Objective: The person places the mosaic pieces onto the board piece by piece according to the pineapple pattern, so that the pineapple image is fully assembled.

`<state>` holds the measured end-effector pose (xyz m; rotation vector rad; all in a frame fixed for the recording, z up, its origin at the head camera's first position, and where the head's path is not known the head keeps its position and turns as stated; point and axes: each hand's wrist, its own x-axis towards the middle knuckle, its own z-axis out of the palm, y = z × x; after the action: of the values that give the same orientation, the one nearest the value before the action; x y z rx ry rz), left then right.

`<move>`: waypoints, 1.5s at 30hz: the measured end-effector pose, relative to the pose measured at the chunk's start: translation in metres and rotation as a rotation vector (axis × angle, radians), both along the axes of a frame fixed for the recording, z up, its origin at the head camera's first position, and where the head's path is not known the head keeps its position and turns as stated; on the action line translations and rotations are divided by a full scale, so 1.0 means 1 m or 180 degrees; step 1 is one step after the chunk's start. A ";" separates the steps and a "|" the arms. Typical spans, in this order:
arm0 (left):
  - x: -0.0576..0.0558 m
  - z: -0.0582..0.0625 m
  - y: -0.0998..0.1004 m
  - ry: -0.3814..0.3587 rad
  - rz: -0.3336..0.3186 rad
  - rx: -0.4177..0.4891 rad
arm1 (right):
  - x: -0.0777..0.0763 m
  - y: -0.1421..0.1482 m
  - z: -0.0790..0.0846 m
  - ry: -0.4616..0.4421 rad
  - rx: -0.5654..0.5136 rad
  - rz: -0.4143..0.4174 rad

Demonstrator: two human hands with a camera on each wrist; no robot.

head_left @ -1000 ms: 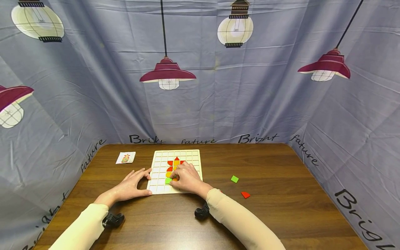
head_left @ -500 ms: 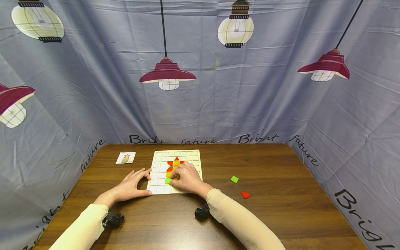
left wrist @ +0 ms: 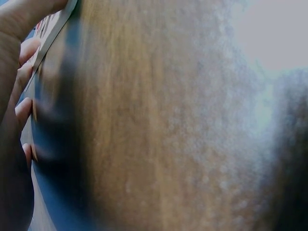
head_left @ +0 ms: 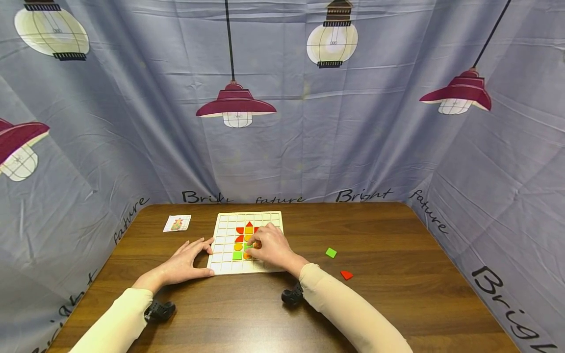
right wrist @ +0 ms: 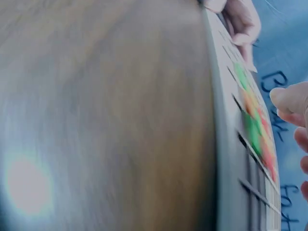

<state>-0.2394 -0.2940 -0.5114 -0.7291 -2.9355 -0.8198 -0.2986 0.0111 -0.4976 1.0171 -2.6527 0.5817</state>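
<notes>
A pale gridded board (head_left: 223, 264) lies on the table, with coloured tiles forming a figure in its middle. At its left edge rests my left hand (head_left: 183, 264), thumb at the near corner and fingertips along the side. Over the right part of the figure hovers my right hand (head_left: 274, 249), its fingers loosely bent and no tile visible between them. Beside its fingertips show a green square (head_left: 237, 255), a yellow circle (head_left: 238, 247) and an orange circle (head_left: 247, 255). A red triangle (head_left: 249, 224) tops the figure. The right hand hides some tiles.
Right of the board lie a loose green square tile (head_left: 331, 252) and a red curved-edge tile (head_left: 346, 274). A small card (head_left: 176, 223) printed with a similar coloured figure sits at the back left. A printed curtain (head_left: 282, 162) hangs behind the wooden table (head_left: 375, 230).
My right hand has moved a little to the right and drawn off the tiles, uncovering a green tile and more of the orange circle. The left hand stays at the board's edge.
</notes>
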 end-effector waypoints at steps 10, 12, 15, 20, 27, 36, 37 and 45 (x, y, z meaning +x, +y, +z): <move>0.002 0.000 -0.002 0.0099 -0.0037 0.0086 | -0.015 0.072 0.020 -0.0149 -0.0321 -0.0158; 0.002 0.000 -0.002 0.0100 -0.0041 0.0101 | -0.016 0.085 0.022 -0.0153 -0.0348 -0.0186; 0.002 0.000 -0.002 0.0052 -0.0029 0.0093 | -0.014 0.105 0.022 -0.0164 -0.0363 -0.0177; 0.002 0.000 -0.002 -0.0008 -0.0008 0.0027 | -0.007 0.135 0.019 -0.0240 -0.0225 -0.0035; 0.002 0.000 -0.001 -0.0024 -0.0002 0.0011 | 0.008 0.167 0.011 -0.0495 0.0088 0.0241; 0.001 0.001 -0.002 -0.0002 -0.0014 0.0021 | 0.020 0.177 0.001 -0.0593 0.0290 0.0643; 0.001 0.001 -0.002 0.0000 -0.0015 0.0023 | 0.021 0.177 0.000 -0.0596 0.0289 0.0670; 0.000 0.001 -0.001 0.0007 -0.0033 0.0015 | 0.021 0.176 -0.005 -0.0652 0.0303 0.0683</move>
<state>-0.2390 -0.2947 -0.5106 -0.7451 -2.9294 -0.8256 -0.2773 0.1868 -0.5025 1.3491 -2.7898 0.6396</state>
